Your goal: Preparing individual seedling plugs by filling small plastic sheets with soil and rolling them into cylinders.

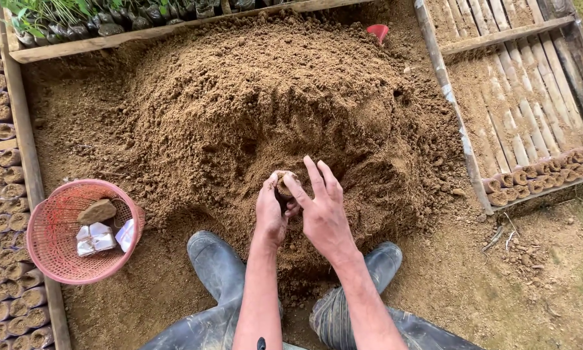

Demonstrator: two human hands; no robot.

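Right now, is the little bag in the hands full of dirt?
Full: the little bag shows soil up to its open top, held by the left hand and right hand.

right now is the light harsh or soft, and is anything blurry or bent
Head view: soft, even daylight, no glare, faint shadows under the hands, left hand and right hand; soil heap and pink basket sharp; wooden frame edges bow slightly near the corners.

Small white, squarish plastic packets (95, 237) lie in a round pink plastic mesh basket (51, 259) at the near left, beside a brown lump. One more stands against the basket's right wall. No labels, signs or screens show.
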